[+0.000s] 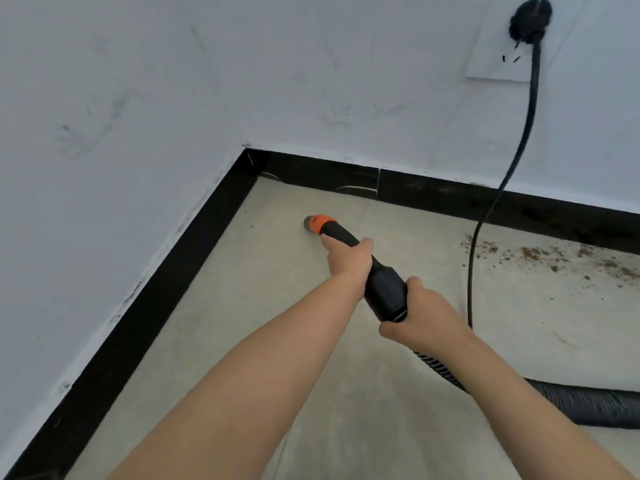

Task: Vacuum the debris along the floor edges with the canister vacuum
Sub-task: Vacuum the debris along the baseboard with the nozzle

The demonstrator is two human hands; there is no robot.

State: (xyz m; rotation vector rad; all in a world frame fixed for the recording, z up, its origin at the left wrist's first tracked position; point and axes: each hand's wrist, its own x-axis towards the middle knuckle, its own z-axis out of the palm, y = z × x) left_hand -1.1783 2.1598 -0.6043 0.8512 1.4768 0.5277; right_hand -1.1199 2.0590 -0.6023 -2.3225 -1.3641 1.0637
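Two bare forearms up from the near edge. Right hand wrapped round the back end of the black vacuum handle, where the ribbed hose joins. Left hand gripping further forward. Orange-collared nozzle down near the pale floor, close to the corner of the black baseboard. Brown debris scattered along the far edge, well to the right. Black cord hanging from a plug in the white wall.
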